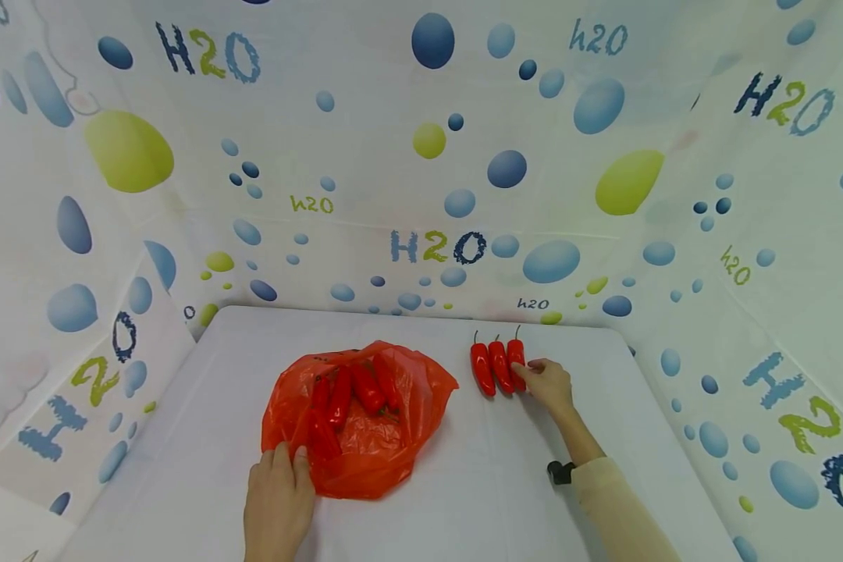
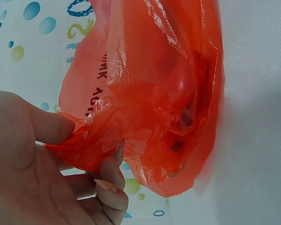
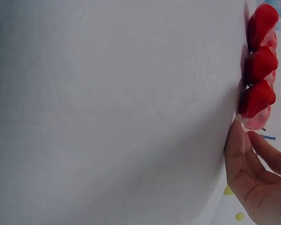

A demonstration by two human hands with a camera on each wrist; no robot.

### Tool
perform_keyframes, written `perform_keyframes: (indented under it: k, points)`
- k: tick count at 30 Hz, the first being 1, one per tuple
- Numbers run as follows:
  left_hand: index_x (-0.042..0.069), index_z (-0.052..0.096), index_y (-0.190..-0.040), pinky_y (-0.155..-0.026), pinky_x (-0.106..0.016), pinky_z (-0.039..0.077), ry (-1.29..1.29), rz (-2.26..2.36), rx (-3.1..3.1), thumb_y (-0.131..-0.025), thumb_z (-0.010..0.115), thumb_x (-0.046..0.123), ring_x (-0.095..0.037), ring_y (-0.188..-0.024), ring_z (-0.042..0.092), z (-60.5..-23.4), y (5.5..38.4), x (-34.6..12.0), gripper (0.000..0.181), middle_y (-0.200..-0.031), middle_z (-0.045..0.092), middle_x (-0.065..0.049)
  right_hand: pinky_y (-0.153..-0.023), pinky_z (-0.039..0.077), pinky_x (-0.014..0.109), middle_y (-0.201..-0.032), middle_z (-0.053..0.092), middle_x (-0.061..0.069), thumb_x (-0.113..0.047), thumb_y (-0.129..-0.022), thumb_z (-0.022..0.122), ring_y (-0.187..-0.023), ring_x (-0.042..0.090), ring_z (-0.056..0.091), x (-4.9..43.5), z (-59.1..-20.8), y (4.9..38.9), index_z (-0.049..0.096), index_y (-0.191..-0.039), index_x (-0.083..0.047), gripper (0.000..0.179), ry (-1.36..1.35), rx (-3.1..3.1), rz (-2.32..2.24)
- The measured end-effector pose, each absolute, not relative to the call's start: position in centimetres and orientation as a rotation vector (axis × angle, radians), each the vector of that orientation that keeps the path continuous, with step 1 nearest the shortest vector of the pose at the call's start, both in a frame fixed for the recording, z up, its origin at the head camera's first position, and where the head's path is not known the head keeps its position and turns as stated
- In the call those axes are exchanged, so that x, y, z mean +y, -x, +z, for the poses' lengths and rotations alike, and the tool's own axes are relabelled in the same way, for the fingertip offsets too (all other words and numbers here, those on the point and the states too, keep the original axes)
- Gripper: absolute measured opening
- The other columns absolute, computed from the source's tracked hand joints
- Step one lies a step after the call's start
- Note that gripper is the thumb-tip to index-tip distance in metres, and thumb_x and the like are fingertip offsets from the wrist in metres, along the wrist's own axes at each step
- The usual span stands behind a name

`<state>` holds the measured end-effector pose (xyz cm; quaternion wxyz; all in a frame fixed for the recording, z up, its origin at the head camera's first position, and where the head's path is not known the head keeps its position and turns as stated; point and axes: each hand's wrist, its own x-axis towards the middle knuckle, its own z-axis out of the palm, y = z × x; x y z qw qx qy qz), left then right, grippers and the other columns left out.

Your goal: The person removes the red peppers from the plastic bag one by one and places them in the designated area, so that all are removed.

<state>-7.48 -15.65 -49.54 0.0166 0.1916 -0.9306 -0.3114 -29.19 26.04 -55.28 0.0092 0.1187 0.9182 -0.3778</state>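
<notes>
A red plastic bag [image 1: 421, 437] lies on the table with its mouth spread, and several red chili peppers [image 1: 368, 388] show inside it. My left hand [image 1: 279, 499] is at the bag's near left edge; in the left wrist view the thumb and fingers [image 2: 113, 173] pinch a fold of its plastic. Three red chili peppers lie side by side to the right of the bag: a left one [image 1: 482, 369], a middle one [image 1: 500, 367] and a right one [image 1: 516, 353]. My right hand [image 1: 549, 385] touches the right pepper, its thumb held apart from the pepper in the right wrist view.
A white cloth covers the table [image 1: 492, 484]. Behind and at both sides hangs a white curtain [image 1: 365, 156] printed with blue and green drops and H2O lettering. A small black device [image 1: 560, 473] sits at my right wrist.
</notes>
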Motion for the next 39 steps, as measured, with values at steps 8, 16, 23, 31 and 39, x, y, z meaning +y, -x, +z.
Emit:
perform_keyframes:
  k: [8,16,23,31,39]
  points:
    - [-0.012,0.05,-0.13,-0.086,-0.055,0.05,-0.584,-0.957,-2.895,-0.111,0.044,0.024,-0.041,-0.102,0.051,-49.3,7.5,-15.4,0.041,-0.113,0.058,-0.027,-0.073,0.06,0.036,-0.123,0.069,0.021,-0.046,-0.098,0.068,-0.096,0.033,0.069,26.0,-54.7,28.8,0.064,-0.133,0.0,0.058,-0.376,2.884,-1.246]
    - [-0.011,0.05,-0.131,-0.088,-0.056,0.05,-0.592,-0.964,-2.902,-0.111,0.044,0.024,-0.042,-0.104,0.051,-49.3,7.5,-15.3,0.041,-0.114,0.057,-0.027,-0.078,0.062,0.041,-0.128,0.068,0.018,-0.042,-0.098,0.069,-0.107,0.035,0.068,25.5,-53.3,28.5,0.067,-0.132,-0.005,0.051,-0.309,2.923,-1.355]
    - [-0.011,0.051,-0.128,-0.087,-0.057,0.05,-0.578,-0.96,-2.885,-0.111,0.044,0.024,-0.043,-0.104,0.052,-49.5,7.4,-15.4,0.039,-0.111,0.058,-0.026,-0.084,0.061,0.045,-0.125,0.07,0.015,-0.04,-0.099,0.071,-0.111,0.034,0.068,24.3,-51.5,27.7,0.069,-0.131,-0.006,0.047,-0.236,2.948,-1.418]
    - [-0.011,0.051,-0.128,-0.085,-0.056,0.05,-0.56,-0.959,-2.868,-0.111,0.045,0.023,-0.043,-0.103,0.052,-49.7,7.3,-15.3,0.039,-0.111,0.058,-0.027,-0.087,0.059,0.047,-0.121,0.073,0.011,-0.034,-0.098,0.074,-0.11,0.032,0.067,22.2,-48.6,26.6,0.072,-0.127,-0.009,0.039,-0.016,2.958,-1.552]
    - [-0.011,0.05,-0.13,-0.085,-0.055,0.05,-0.575,-0.969,-2.884,-0.111,0.045,0.023,-0.042,-0.102,0.051,-49.8,7.5,-15.2,0.04,-0.111,0.057,-0.026,-0.084,0.061,0.046,-0.123,0.07,0.006,-0.038,-0.096,0.075,-0.111,0.028,0.064,19.5,-46.5,24.9,0.071,-0.127,-0.016,0.038,0.087,2.941,-1.61]
